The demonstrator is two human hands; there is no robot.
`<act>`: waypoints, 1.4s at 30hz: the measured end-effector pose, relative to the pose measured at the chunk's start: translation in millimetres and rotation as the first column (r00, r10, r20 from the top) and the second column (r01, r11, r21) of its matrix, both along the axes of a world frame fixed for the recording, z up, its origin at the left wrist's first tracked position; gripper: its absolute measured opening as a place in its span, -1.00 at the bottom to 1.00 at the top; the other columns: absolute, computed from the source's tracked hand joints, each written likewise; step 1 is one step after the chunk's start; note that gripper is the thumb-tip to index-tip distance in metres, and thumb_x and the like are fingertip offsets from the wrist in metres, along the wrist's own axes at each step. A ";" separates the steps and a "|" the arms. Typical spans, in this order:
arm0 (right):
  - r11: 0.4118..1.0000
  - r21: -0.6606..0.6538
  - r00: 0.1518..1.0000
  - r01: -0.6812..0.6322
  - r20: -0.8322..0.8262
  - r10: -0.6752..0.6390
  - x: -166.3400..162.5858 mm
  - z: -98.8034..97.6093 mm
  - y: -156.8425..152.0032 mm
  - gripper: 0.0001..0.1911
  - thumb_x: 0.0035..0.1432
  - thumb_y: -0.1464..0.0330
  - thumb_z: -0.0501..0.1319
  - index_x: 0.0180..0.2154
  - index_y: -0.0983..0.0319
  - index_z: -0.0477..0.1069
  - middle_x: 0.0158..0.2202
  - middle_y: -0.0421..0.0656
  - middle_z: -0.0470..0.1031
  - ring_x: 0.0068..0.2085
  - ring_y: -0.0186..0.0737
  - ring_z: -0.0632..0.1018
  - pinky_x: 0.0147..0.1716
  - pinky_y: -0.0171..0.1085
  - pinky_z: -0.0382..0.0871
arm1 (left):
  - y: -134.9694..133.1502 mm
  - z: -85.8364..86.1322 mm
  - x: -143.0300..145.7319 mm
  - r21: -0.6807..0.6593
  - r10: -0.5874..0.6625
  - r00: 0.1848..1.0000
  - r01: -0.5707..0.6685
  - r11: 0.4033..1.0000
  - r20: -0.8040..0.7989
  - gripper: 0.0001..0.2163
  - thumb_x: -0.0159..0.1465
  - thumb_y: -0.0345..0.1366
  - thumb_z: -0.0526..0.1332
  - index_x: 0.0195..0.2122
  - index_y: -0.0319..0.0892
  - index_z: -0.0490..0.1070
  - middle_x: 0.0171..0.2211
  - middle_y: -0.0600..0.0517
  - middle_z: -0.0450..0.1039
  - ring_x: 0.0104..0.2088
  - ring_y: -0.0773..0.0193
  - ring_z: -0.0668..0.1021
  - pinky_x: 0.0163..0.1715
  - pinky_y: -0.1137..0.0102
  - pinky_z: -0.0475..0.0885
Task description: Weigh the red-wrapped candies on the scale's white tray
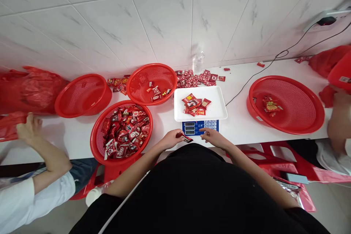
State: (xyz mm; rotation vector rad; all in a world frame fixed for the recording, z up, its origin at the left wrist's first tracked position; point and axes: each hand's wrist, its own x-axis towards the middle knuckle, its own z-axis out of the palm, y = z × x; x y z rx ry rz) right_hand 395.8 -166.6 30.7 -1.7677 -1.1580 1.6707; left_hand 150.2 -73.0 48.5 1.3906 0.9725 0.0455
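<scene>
My left hand (172,139) pinches a small red candy packet (185,138) just in front of the blue keypad of a weighing scale (200,127). With a finger stretched toward the keypad, my right hand (212,136) hovers at the scale's front and holds nothing that I can see. The scale's white tray (219,108) carries several red candy packets (195,105). To my left, a red mesh basket (95,135) is full of red wrapped candies (124,131).
Behind stand two more red baskets, one empty (83,95), one with a few candies (152,83). A large red basket (286,104) sits right. Loose packets (196,78) and a clear bottle (197,63) lie by the wall. Other people's arms (41,142) (338,117) work on both sides.
</scene>
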 end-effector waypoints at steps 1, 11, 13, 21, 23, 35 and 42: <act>1.000 0.017 1.000 -0.008 -0.014 0.008 -0.7 1.4 0.7 -0.50 0.23 0.22 0.19 0.16 0.23 0.34 -0.22 -0.09 0.57 -0.27 -0.22 0.55 -0.11 -0.17 0.43 | 0.4 0.1 1.5 -0.005 -0.005 1.000 0.005 1.000 0.005 -0.87 0.16 -0.30 0.26 -0.29 -0.19 0.39 -0.26 0.04 0.55 -0.18 0.25 0.55 -0.11 0.40 0.38; 0.998 0.070 0.940 -0.006 -0.339 0.030 -15.7 15.2 8.9 -0.23 0.12 0.36 0.25 0.32 0.01 0.06 0.02 -0.13 0.50 -0.12 -0.18 0.59 -0.05 -0.14 0.47 | 5.7 10.3 64.4 0.276 -0.213 0.976 0.194 0.941 0.040 -0.81 0.27 -0.21 0.20 -0.17 -0.17 0.49 -0.24 0.01 0.55 -0.22 0.22 0.56 -0.16 0.37 0.44; 0.998 0.007 0.957 0.066 -0.285 -0.061 -11.5 12.3 8.8 -0.30 0.13 0.38 0.18 0.29 0.01 0.10 -0.08 -0.16 0.53 -0.26 -0.24 0.61 -0.18 -0.19 0.50 | 17.7 7.9 74.6 0.449 -0.186 0.982 0.177 0.876 -0.025 -0.73 0.28 -0.18 0.22 -0.05 -0.15 0.47 -0.09 -0.06 0.53 -0.07 0.13 0.54 -0.03 0.28 0.42; 0.993 -0.033 0.990 0.112 -0.079 -0.114 19.5 0.2 -8.3 -0.63 0.17 0.32 0.10 0.02 -0.06 0.34 -0.08 -0.21 0.56 -0.19 -0.19 0.64 -0.17 -0.19 0.52 | 123.8 -11.9 104.9 0.642 -0.419 0.774 0.630 0.437 -0.475 0.05 -0.05 0.09 0.45 0.42 -0.02 0.00 0.45 -0.15 -0.27 0.41 -0.22 -0.25 0.33 -0.06 -0.25; 0.995 -0.031 0.994 0.096 -0.047 -0.097 23.3 -2.0 -9.2 -0.68 0.17 0.30 0.11 -0.03 -0.08 0.37 -0.08 -0.22 0.57 -0.18 -0.16 0.64 -0.17 -0.16 0.53 | 143.6 -16.0 113.1 0.563 -0.464 0.693 0.720 0.406 -0.551 0.12 -0.13 0.13 0.46 0.43 0.01 -0.04 0.45 -0.15 -0.29 0.41 -0.25 -0.28 0.30 -0.11 -0.25; 0.974 0.156 0.982 0.165 0.070 -0.178 46.8 11.1 21.8 -0.71 0.19 0.22 0.16 -0.07 0.12 0.46 -0.13 -0.13 0.61 -0.10 -0.08 0.60 -0.11 -0.18 0.48 | 149.4 -12.2 127.8 0.614 -0.239 0.832 0.536 0.579 -0.501 -0.38 0.16 -0.23 0.34 0.26 -0.05 0.28 0.18 -0.15 0.33 0.17 -0.10 0.28 0.09 0.18 0.26; 0.967 0.249 0.908 0.051 0.392 -0.149 50.0 13.1 77.2 -0.57 0.22 0.28 0.17 0.13 0.13 0.37 0.18 -0.03 0.38 0.07 -0.07 0.51 0.00 -0.19 0.37 | 139.9 -8.5 113.0 0.668 0.024 0.932 0.242 0.704 -0.362 -0.63 0.25 -0.34 0.21 0.10 -0.10 0.38 0.03 -0.11 0.47 0.05 0.05 0.43 -0.04 0.33 0.29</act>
